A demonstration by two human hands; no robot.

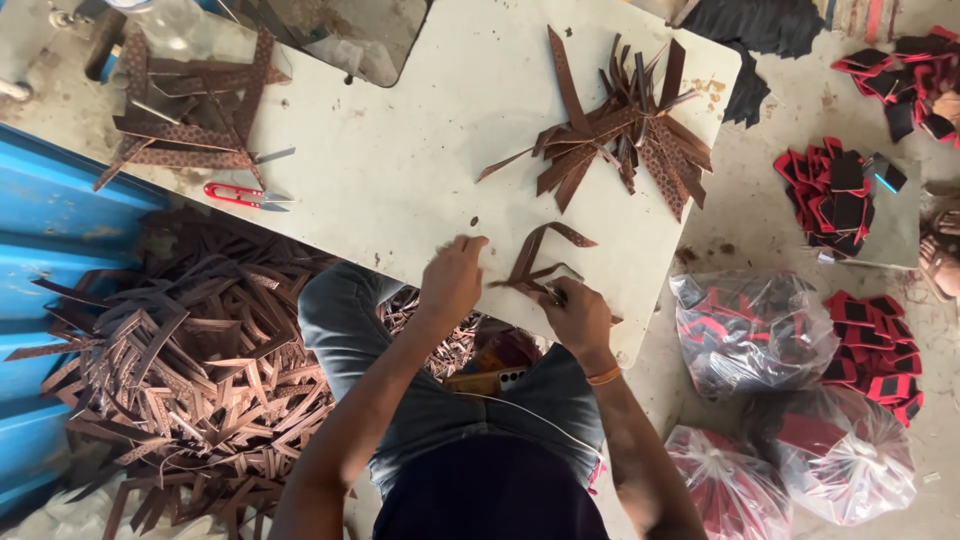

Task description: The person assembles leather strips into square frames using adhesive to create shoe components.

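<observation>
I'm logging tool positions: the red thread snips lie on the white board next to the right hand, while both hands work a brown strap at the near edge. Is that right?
Not quite. In the head view the red thread snips lie on the white board far over on the left, below a pile of brown straps, not by the right hand. Both hands, the left hand too, do work a brown strap at the near edge.

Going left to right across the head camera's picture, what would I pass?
Blue metal sheet → floor heap of brown straps → red thread snips → left hand → right hand, pinching a folded brown strap → clear bags of red and black pieces
</observation>
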